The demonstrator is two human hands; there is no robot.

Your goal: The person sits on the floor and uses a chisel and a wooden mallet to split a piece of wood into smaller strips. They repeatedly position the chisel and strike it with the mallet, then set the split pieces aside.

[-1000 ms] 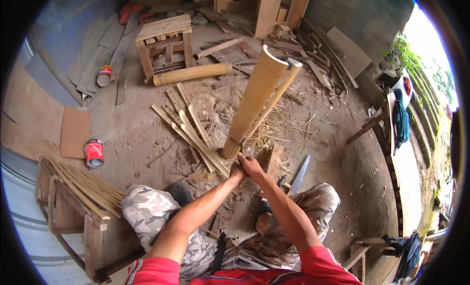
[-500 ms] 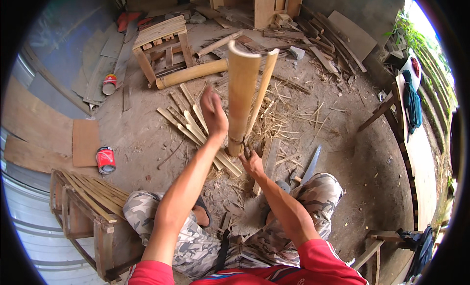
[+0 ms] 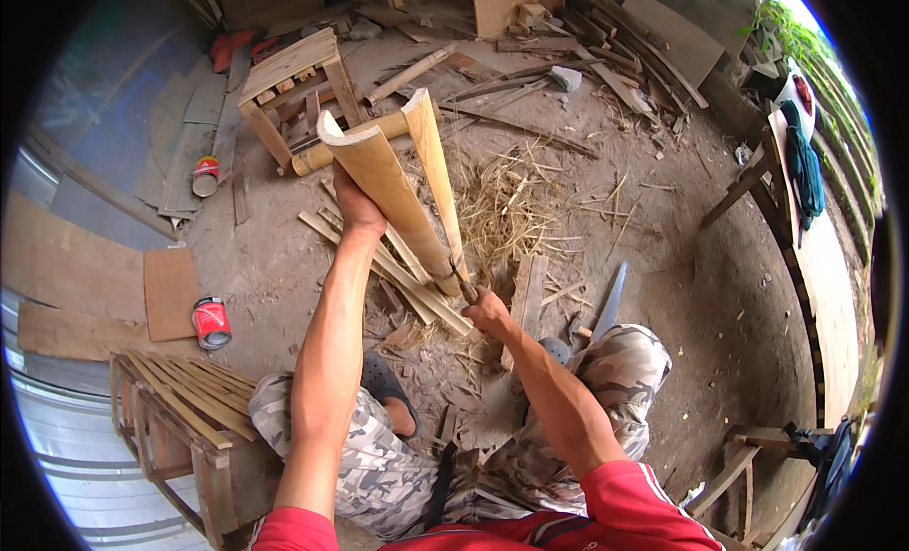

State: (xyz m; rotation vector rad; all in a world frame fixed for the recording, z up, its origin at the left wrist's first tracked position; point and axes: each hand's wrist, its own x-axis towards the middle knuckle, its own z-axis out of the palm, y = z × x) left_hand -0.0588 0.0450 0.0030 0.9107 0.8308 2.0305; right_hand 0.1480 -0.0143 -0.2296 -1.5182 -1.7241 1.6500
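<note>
A wide piece of split bamboo [image 3: 383,177] leans up and to the left in front of me, parted from a narrower bamboo strip [image 3: 434,168] that stays close to it at the lower end. My left hand [image 3: 360,208] is closed around the outer left side of the wide piece, its fingers partly hidden behind it. Closed on the handle of a knife [image 3: 468,290], my right hand [image 3: 489,312] is at the bottom of the split. The knife's dark blade sits between the two bamboo parts, mostly hidden.
Cut bamboo strips [image 3: 402,276] and a heap of shavings [image 3: 502,210] lie on the dirt floor. A handsaw [image 3: 611,300] rests by my right knee. Beyond are a slatted stool [image 3: 294,68] and a bamboo pole [image 3: 312,158]. Red cans [image 3: 211,322] and a strip-laden bench [image 3: 180,390] stand left.
My left hand has gone from open beside the bamboo to gripping it. The bamboo has tilted left, and the gap between the wide piece and the strip has widened at the top.
</note>
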